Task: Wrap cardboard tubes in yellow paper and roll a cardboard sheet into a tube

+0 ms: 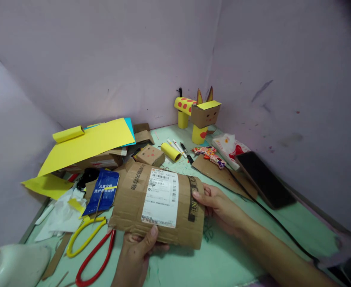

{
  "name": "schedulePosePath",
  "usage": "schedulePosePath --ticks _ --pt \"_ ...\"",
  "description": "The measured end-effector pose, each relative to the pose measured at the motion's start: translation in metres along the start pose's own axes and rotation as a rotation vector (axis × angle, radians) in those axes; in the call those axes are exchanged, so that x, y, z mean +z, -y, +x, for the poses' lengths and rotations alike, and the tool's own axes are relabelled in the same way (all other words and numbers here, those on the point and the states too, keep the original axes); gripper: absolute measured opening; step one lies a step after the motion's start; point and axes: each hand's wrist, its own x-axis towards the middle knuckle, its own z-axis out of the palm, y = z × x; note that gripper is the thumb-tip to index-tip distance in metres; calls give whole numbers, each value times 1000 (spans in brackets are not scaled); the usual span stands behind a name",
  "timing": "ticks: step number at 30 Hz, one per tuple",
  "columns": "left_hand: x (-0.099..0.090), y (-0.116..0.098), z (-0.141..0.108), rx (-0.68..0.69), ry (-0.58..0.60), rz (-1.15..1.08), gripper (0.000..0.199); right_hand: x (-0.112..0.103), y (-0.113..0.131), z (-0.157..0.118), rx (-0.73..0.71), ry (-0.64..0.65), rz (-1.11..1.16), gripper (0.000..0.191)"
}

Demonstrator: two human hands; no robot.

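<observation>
Between my two hands is a curved piece of brown cardboard (127,211) carrying a white shipping label (160,199) and dark printed tape. My left hand (141,249) grips its lower edge, thumb on the front and fingers tucked behind. At the right edge my right hand (214,203) pinches it, thumb on the tape strip. The cardboard hides part of both hands' fingers. Just left of it lie scissors with one yellow handle (73,239) and one red handle (94,275), their blades partly covered.
A yellow cardboard animal figure (199,134) stands at the back. Yellow sheets (94,143) are piled at left beside a blue packet (102,191). A yellow tube (171,152), a small box (150,155) and pens lie behind. A phone (265,179) and black cable (277,221) are right.
</observation>
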Motion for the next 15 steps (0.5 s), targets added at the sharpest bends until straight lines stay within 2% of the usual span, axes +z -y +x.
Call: schedulePosePath --ticks 3,8,15 --pt "-1 -1 2 -12 -6 9 58 -1 -2 4 -36 9 5 42" --pt "-7 2 7 -34 24 33 48 -4 -6 8 -76 11 30 43" --pt "-8 3 8 -79 32 85 49 -7 -7 10 -93 25 60 46"
